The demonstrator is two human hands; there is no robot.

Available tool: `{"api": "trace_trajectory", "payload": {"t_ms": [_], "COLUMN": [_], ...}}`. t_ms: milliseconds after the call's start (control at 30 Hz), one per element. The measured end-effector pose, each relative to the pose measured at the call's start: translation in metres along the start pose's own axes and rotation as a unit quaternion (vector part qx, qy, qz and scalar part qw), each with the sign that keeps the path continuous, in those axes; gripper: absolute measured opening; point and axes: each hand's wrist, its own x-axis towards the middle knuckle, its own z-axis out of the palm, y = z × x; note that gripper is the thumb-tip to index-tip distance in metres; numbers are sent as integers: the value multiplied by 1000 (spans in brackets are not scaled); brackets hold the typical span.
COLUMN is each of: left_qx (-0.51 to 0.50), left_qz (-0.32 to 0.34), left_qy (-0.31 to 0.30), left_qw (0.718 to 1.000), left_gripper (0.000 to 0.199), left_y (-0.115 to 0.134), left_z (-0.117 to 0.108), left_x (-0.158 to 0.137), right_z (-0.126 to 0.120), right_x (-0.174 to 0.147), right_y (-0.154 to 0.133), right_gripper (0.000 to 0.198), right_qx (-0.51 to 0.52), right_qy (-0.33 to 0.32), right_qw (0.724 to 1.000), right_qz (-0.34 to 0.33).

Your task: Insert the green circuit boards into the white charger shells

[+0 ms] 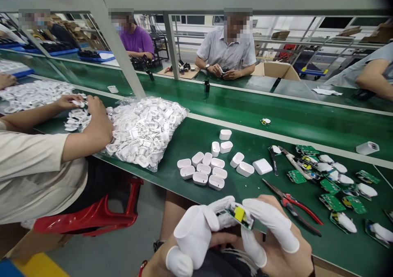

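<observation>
Circuit board [240, 215] with a yellow component is held up before the person's body, near the front edge of a green bench [196, 133]. Beyond the bench runs a long green conveyor belt [215, 105], with a co-worker in a grey shirt [229, 47] seated at its far side. To the left, another person in a pale T-shirt [30, 174] works with both hands at loose white parts, a red stool [101, 211] beneath. Just beside that person's forearm lies a bulging clear bag [147, 129] full of white pieces.

On the right spreads a scatter of further boards [331, 201], many bearing white pieces. Pliers [287, 201] with red and black handles lie between these and the hands. Near the middle stands a group of open white cases [203, 168], most with their mouths up.

The person's right hand [278, 240], white covers on its fingers, pinches the circuit board between thumb and fingers. The left hand [210, 219] curls around a white housing [192, 236], its fingertips meeting the board's near end. Dark tweezers [274, 161] rest near the boards.
</observation>
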Motion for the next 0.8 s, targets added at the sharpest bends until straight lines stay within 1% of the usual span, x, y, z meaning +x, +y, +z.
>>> {"api": "trace_trajectory", "payload": {"t_ms": [67,200,233,300,400,500,567,600,667,733,800], "left_qx": [-30,-113,-131,-146,-140,-120,-83,-46,67,175,231], "left_qz": [9,-19,-26,-41,-72,-93,-113,-122,-132,-130,-118], "left_qy": [-2,6,14,24,31,27,13,1,-11,9,47], "left_qw": [999,993,991,988,987,988,990,991,989,976,965], "left_gripper": [57,54,53,51,49,49,54,58,63,67,70], "left_y": [3,5,6,7,7,6,7,9,16,26,33], "left_z": [6,13,13,11,5,-1,-6,-8,-11,-11,-8], "left_x": [1,3,3,3,2,2,3,4,6,6,5], "right_z": [5,4,2,-3,-11,-13,-11,-9,-7,-5,-7], "right_x": [2,11,13,16,17,15,12,11,7,4,3], "right_y": [-2,-7,-8,-7,-3,-2,-2,-2,-1,0,1], "right_gripper": [47,32,30,31,31,30,32,33,35,36,38], "right_qx": [-12,-30,-25,-16,-13,22,65,82,106,137,194], "right_qy": [-2,-32,-50,-107,-184,-208,-202,-191,-151,-92,-29], "right_qw": [1000,999,998,991,976,965,960,959,960,962,956], "right_qz": [-1,31,43,75,117,157,184,194,209,219,219]}}
